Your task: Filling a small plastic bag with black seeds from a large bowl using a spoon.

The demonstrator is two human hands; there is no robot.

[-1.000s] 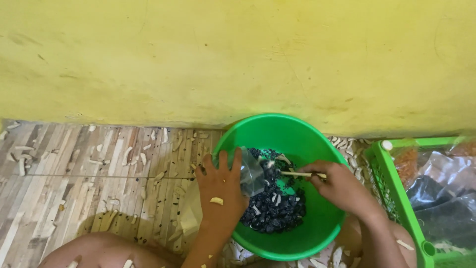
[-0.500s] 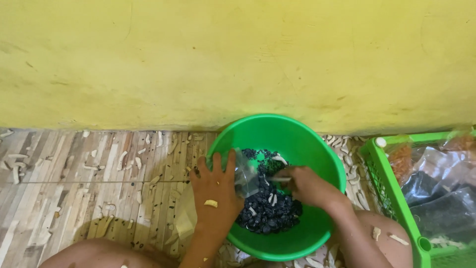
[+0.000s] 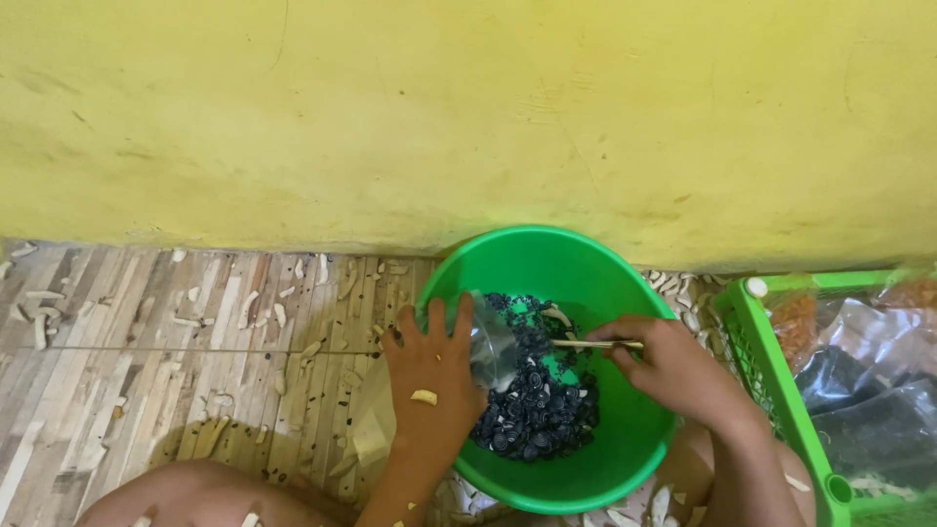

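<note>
Nearest, the left hand (image 3: 429, 376) pinches a clear plastic bag (image 3: 493, 349) over the green basin (image 3: 547, 263) (dark shells (image 3: 535, 415) heaped below), while the right hand (image 3: 669, 366) pinches a thin stick (image 3: 595, 344) lying crosswise, tip toward the bag.

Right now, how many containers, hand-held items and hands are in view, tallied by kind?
Round green plastic basin: 1
Green plastic lattice crate: 1
Small clear plastic bag, in the left hand: 1
Thin pale wooden stick, in the right hand: 1
Hands, left hand and right hand: 2
Total: 6
The small dark pieces in the basin are too many to count.
</note>
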